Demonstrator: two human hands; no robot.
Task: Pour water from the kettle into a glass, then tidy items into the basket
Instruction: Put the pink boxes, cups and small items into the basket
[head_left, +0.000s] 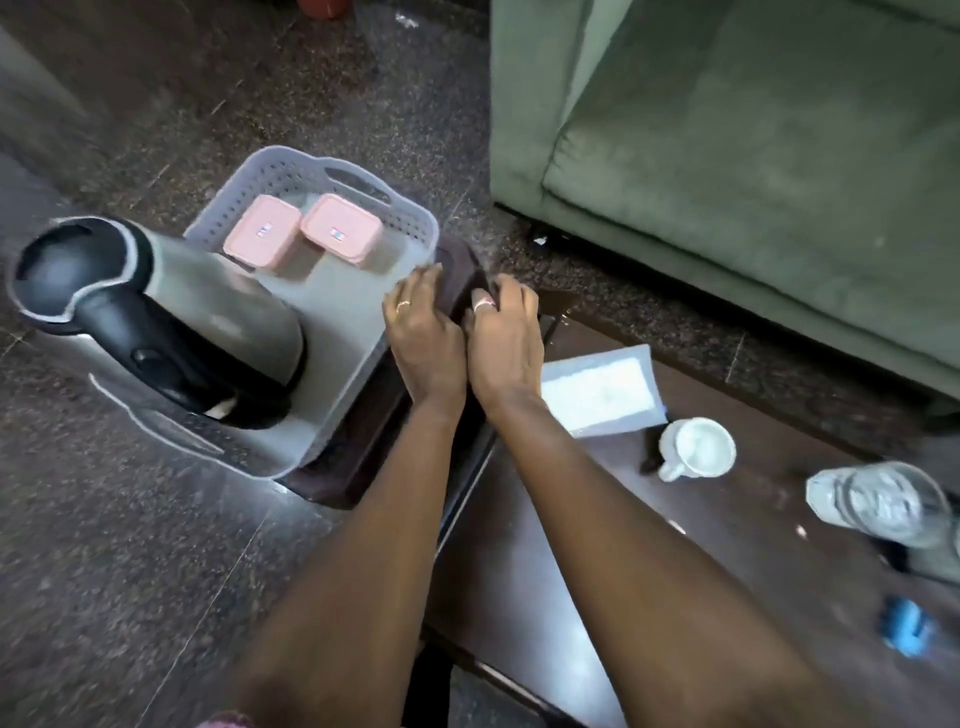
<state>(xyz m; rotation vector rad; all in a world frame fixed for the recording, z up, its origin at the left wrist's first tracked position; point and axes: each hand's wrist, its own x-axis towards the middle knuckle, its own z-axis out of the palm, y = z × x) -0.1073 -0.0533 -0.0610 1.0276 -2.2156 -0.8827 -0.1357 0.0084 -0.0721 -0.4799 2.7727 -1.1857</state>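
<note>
Grey basket (415, 221) rim under both flat hands (462, 332)

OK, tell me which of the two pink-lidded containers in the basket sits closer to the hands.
The right-hand pink container, the one nearer the sofa. The other pink container sits beside the kettle, farther from both hands.

The kettle (208, 306) has a brushed, softly shiny metal body with a glossy black plastic lid and handle. The basket (322, 176) is matt grey plastic with perforated walls, and the two food containers (262, 236) in it have smooth pink plastic lids. The surface (701, 545) is dark polished wood that reflects light. The mug (696, 448) looks like glazed white ceramic, the glass (883, 501) is clear. The sofa (727, 156) is matt green cloth; the floor (130, 545) is speckled polished stone.
</note>
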